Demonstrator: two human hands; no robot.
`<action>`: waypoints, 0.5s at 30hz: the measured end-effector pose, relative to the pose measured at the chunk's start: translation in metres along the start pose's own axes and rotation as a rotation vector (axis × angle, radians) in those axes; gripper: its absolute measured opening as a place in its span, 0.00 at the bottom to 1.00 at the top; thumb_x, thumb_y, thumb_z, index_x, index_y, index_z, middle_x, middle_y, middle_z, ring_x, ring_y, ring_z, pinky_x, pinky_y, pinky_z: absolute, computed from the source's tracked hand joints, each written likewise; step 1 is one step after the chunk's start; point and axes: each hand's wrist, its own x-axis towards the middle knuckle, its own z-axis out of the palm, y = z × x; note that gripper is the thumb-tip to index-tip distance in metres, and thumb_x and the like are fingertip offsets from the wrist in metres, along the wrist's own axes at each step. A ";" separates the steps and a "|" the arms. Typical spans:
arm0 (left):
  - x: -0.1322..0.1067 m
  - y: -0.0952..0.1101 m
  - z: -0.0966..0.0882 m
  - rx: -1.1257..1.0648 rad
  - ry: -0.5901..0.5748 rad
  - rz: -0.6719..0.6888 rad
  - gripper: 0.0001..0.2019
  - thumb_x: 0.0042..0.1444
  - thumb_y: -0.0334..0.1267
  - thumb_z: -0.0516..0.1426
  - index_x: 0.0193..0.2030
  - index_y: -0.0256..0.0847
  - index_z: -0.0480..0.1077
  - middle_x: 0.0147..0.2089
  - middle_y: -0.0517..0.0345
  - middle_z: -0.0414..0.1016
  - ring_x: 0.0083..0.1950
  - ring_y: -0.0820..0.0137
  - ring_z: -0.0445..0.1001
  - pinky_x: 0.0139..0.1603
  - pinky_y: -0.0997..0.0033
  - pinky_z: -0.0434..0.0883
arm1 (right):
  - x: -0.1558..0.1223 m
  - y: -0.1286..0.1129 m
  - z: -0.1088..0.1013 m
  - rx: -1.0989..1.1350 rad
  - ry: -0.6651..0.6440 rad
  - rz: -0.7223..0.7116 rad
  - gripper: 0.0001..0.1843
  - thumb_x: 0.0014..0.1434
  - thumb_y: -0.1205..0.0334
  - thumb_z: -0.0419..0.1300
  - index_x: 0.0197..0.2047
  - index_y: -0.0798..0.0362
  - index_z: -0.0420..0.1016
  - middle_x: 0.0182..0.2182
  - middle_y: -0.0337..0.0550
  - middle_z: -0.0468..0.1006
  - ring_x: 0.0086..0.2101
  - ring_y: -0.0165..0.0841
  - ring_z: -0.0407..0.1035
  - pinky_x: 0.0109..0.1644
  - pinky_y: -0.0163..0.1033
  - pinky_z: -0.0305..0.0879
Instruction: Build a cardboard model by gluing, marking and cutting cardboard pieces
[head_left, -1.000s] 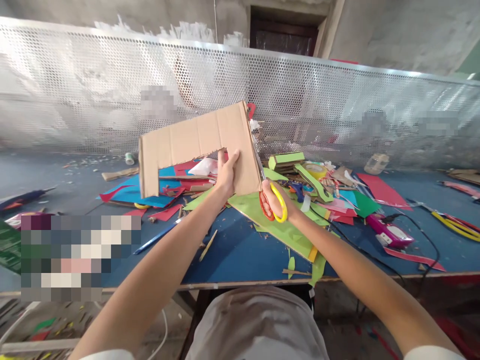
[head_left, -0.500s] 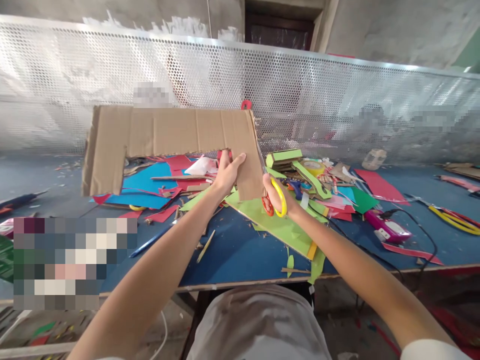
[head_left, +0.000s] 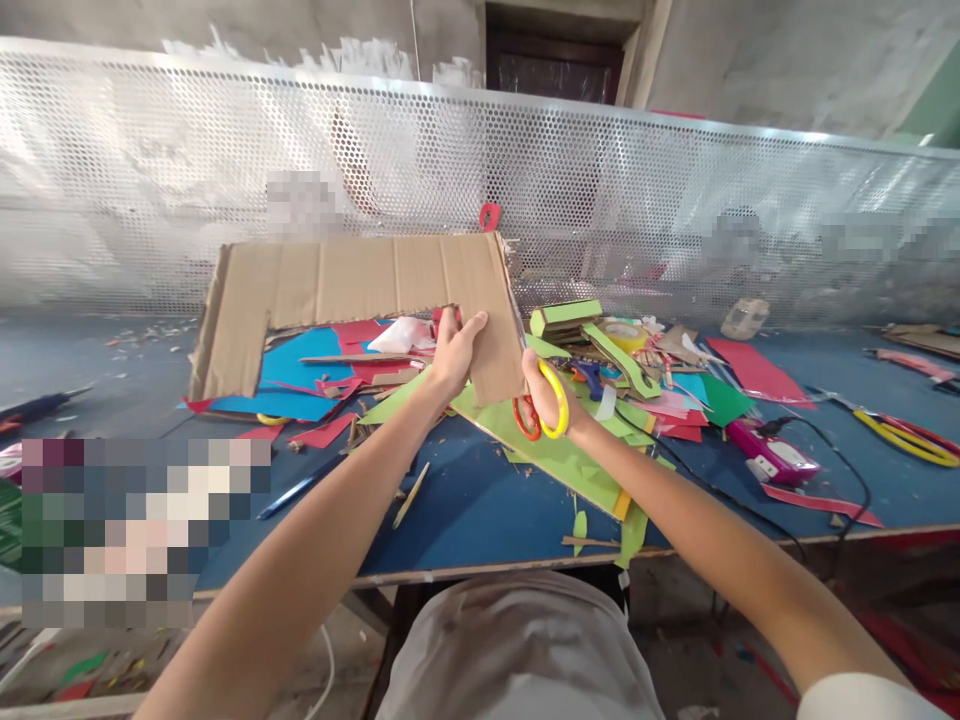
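A brown cardboard piece (head_left: 352,275) with a wide notch in its lower edge is held up over the table. My left hand (head_left: 455,355) grips its right leg, thumb on the near face and the other fingers partly hidden behind. My right hand (head_left: 541,385) is closed on scissors (head_left: 555,400) with one yellow and one orange-red handle loop. The blades run up along the cardboard's right edge; how far they are spread cannot be made out. Below the hands lies a light-green sheet (head_left: 547,450).
The blue table (head_left: 465,530) carries paper scraps, a blue sheet (head_left: 300,365), a green-covered box (head_left: 566,317), a blue glue gun (head_left: 587,378), a magenta power strip (head_left: 776,455) and yellow-red pliers (head_left: 900,425). A perforated metal panel (head_left: 420,160) stands behind. A clear jar (head_left: 745,317) sits near it.
The cardboard's left end has swung a little right and down. The scissors' handle loops have spread farther apart, with the right hand still at the cardboard's right edge.
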 end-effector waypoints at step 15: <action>-0.001 0.001 0.000 0.006 -0.030 -0.016 0.26 0.49 0.51 0.74 0.43 0.48 0.63 0.42 0.55 0.78 0.47 0.56 0.82 0.49 0.57 0.79 | 0.001 0.002 -0.002 -0.029 0.016 -0.058 0.47 0.65 0.07 0.36 0.36 0.44 0.64 0.10 0.33 0.60 0.11 0.33 0.60 0.15 0.37 0.57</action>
